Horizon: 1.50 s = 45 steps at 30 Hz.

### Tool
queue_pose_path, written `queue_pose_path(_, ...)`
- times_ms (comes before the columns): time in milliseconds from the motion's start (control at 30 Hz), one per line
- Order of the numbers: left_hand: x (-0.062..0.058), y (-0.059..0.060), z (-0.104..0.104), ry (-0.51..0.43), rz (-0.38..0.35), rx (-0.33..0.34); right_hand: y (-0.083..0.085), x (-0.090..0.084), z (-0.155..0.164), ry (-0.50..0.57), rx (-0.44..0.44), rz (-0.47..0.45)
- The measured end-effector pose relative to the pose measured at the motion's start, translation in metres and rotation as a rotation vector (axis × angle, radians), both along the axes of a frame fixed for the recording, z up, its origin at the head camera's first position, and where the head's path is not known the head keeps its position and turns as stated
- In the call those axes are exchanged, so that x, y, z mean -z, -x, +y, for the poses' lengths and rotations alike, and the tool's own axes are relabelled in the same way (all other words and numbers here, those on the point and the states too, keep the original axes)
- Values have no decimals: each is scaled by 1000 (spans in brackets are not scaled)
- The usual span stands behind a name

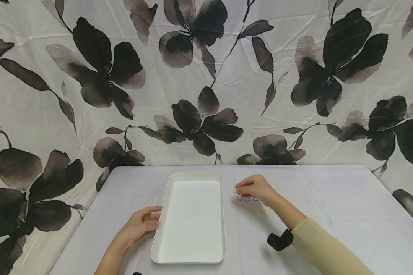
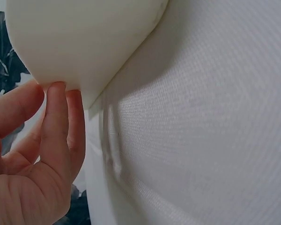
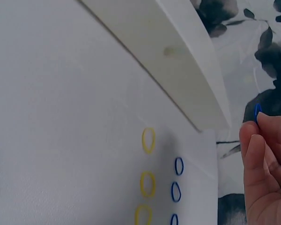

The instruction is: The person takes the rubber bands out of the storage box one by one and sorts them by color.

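1. The left hand rests at the left long side of the white tray, near that side's middle. In the left wrist view its fingers lie fairly straight with the tips touching the tray's outer wall; nothing is curled round it. It looks like a steadying touch, and keeping that light press against the wall should stop the tray from sliding on the tablecloth.

2. The tray sits lengthwise near the middle of the table, a little toward the left edge, and its inside shows nothing in it.

3. Just right of the tray's far right corner lie small rubber bands in two rows on the cloth: blue bands in the row nearer the right hand, yellow bands in the row beside them. In the head view they are faint rings under the hand.

4. The right hand hovers over those rows with fingers curled, and thumb and fingertips pinch a blue band, of which only a sliver shows.

5. Judging by this, the step in hand is lifting one band off the cloth. It goes best with a firm pinch by the very fingertips, since the band is thin and springy, and with a straight lift so the neighbouring rings stay in their rows.

6. A black wrist strap sits at the cuff of the beige sleeve.
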<state>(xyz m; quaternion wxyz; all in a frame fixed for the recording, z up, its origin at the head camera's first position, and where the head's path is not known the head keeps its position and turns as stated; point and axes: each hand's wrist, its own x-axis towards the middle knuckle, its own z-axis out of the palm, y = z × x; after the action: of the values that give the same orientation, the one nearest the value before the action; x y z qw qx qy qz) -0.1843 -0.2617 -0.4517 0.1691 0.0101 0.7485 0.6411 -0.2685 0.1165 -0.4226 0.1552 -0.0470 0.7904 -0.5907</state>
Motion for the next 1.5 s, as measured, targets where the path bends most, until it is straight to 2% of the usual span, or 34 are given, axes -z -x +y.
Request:
queue_pose_path(433,2,-2,0,-24,-8,6,-2,6,29,-28,51,-7)
queue_pose_path(967,5,-1,0,-41,-21,-4,-4,10,55,-26,63,-8)
queue_pose_path(1233,1,2,2,-37,-4,3,-2,16,73,-79,110,-17)
queue_pose_path(1500,-1,3,4,-11,-14,-13,1,31,89,-138,153,-12)
